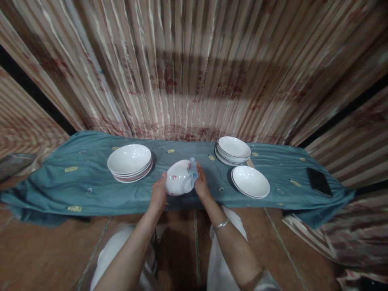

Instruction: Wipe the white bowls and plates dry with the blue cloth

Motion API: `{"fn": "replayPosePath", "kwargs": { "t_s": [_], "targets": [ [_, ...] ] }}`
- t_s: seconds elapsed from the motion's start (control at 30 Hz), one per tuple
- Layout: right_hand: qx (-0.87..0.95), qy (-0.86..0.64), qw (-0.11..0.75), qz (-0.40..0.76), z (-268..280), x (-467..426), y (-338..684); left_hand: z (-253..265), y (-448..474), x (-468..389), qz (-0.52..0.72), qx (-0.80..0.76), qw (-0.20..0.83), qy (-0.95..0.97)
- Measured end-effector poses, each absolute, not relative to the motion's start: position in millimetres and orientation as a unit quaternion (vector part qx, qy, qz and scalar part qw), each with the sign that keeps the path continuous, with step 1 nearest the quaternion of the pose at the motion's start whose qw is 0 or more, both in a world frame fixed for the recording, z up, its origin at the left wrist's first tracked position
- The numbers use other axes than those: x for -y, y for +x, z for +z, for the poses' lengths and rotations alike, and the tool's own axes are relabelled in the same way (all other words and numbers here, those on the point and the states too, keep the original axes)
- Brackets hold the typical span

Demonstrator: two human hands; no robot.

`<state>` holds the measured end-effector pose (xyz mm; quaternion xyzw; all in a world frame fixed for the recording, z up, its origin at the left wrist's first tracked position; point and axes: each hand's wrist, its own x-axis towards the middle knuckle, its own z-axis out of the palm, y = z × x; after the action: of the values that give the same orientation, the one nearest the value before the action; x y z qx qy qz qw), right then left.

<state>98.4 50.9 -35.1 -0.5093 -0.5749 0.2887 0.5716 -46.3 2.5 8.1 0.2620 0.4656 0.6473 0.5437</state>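
A white bowl [177, 182] with small red flower marks is held tilted over the front part of the table, its outside turned up towards me. My left hand [159, 194] grips its left rim. On the right side, my right hand [201, 182] closes round a pale blue cloth [192, 173] that lies against the bowl. The fingertips of both hands are partly hidden behind the bowl and cloth.
A stack of white bowls [129, 159] stands to the left. On the right are a stack of plates [234, 147] and, nearer, more white dishes [251, 181]. A flat black object [319, 182] lies at the far right of the teal tablecloth [97, 194]. Striped curtains hang behind.
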Motion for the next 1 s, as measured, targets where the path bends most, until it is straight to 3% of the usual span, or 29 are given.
{"fn": "replayPosePath", "kwargs": {
  "t_s": [0.47,1.0],
  "targets": [
    [0.580,-0.519,0.573,0.257,-7,-47,128,8,-21,-1,0.622,-0.392,0.610,0.296],
    [0.692,-0.520,0.489,0.106,11,-30,126,26,-37,-2,0.606,-0.457,0.542,0.361]
  ]
}}
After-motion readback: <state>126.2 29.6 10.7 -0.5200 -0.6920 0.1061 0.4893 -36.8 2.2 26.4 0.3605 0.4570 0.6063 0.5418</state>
